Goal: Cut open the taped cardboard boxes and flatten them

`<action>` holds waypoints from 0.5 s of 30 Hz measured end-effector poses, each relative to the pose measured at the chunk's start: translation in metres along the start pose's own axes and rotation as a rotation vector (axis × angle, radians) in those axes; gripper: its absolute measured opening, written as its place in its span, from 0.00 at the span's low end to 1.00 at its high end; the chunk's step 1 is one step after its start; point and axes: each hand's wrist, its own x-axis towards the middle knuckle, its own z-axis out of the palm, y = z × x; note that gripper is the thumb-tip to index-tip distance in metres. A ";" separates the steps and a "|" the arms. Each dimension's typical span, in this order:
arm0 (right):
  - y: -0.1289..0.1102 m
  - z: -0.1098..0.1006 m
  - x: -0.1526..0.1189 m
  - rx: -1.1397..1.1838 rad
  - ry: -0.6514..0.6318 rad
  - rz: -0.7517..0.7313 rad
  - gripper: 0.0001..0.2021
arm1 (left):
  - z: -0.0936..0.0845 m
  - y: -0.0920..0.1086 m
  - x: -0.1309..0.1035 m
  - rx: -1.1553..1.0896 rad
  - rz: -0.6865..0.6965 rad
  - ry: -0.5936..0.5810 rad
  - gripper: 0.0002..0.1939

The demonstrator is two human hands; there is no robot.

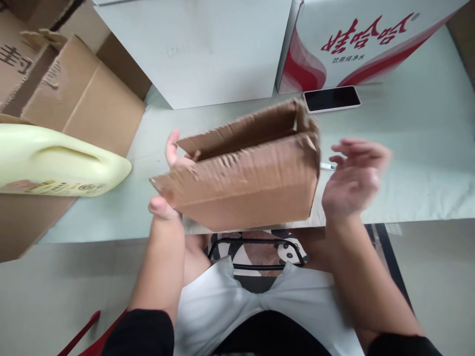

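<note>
A brown cardboard box (248,183), open along its torn upper edge, is tilted above the near part of the table. My left hand (168,207) grips its left end, with the thumb on the near side and fingers on the far side. To the right of the box, my right hand (352,178) is apart from it, slightly blurred, with its fingers loosely curled and spread and nothing visible in them. A small white item (327,166) lies on the table between the box and my right hand.
A pale yellow bottle (59,160) and large cardboard boxes (85,94) stand at the left. Behind are a white box (208,54) and a red-and-white printed box (349,44). A phone (331,99) lies before the printed box on the green-covered table (419,163).
</note>
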 end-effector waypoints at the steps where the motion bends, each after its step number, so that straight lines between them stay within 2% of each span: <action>1: 0.005 -0.003 -0.002 -0.030 -0.113 0.091 0.14 | -0.004 -0.002 0.002 0.002 0.019 -0.008 0.65; 2: 0.010 -0.006 -0.005 -0.058 -0.240 0.175 0.14 | -0.009 -0.004 0.003 0.012 0.043 0.008 0.61; 4: 0.017 -0.009 -0.010 -0.066 -0.481 0.296 0.18 | -0.019 -0.005 0.004 0.038 0.063 0.124 0.51; 6: 0.020 -0.009 -0.015 -0.033 -0.631 0.315 0.23 | -0.023 -0.005 0.003 0.064 0.031 0.252 0.42; 8: 0.019 -0.008 -0.016 -0.064 -0.685 0.230 0.27 | -0.018 -0.001 0.000 0.040 -0.108 0.295 0.38; 12: 0.010 -0.005 -0.014 -0.273 -0.664 -0.094 0.33 | 0.005 0.014 -0.006 -0.120 -0.539 0.169 0.42; 14: 0.006 -0.005 -0.013 -0.364 -0.634 -0.182 0.34 | 0.014 0.020 -0.007 -0.139 -0.615 0.120 0.43; 15: 0.005 -0.005 -0.014 -0.400 -0.630 -0.179 0.34 | 0.015 0.021 -0.007 -0.138 -0.610 0.107 0.41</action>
